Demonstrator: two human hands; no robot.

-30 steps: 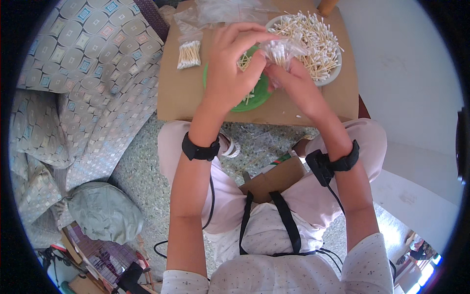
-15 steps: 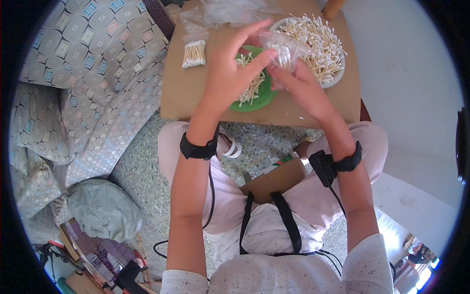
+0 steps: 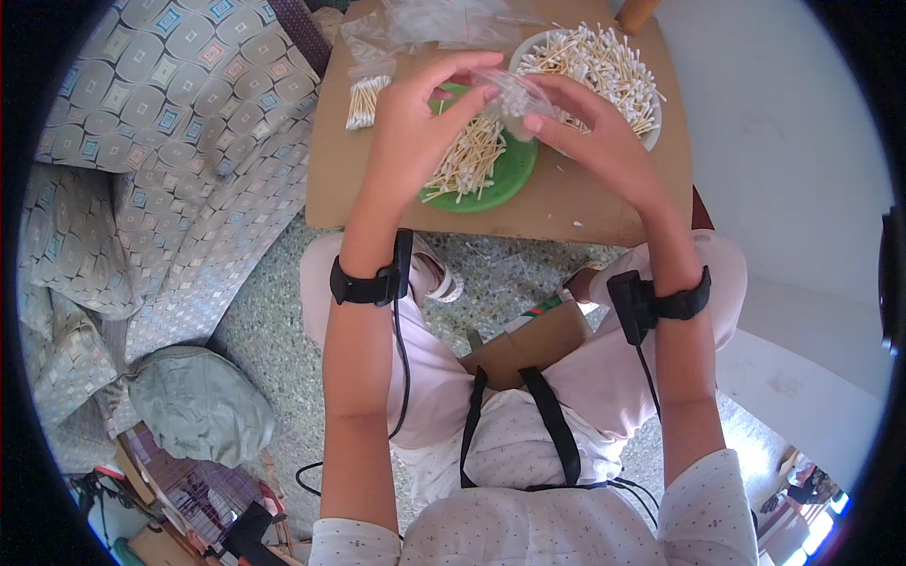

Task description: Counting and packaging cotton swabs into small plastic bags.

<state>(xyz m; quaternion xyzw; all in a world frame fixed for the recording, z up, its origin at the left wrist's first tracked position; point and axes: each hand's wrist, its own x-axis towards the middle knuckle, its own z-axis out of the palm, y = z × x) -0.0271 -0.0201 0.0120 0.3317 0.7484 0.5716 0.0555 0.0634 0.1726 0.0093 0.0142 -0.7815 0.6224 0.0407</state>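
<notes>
Over a small brown table (image 3: pixel 566 208), my left hand (image 3: pixel 411 127) and my right hand (image 3: pixel 590 132) together hold a small clear plastic bag (image 3: pixel 514 92) between thumbs and fingertips. The bag hangs above a green plate (image 3: pixel 505 179) that carries a pile of cotton swabs (image 3: pixel 467 160). A white bowl (image 3: pixel 651 118) heaped with more cotton swabs stands behind my right hand. A filled little bag of swabs (image 3: pixel 360 99) lies on the table left of my left hand. Both wrists wear black bands.
Empty clear bags (image 3: pixel 425 19) lie at the table's far edge. A patterned cloth-covered seat (image 3: pixel 160 141) fills the left side, a grey bundle (image 3: pixel 193 401) lies on the speckled floor, and a white wall surface (image 3: pixel 783 170) runs along the right.
Both hands have drawn apart and lifted slightly, with the clear bag now stretched between them; the swab pile on the green plate shows more fully.
</notes>
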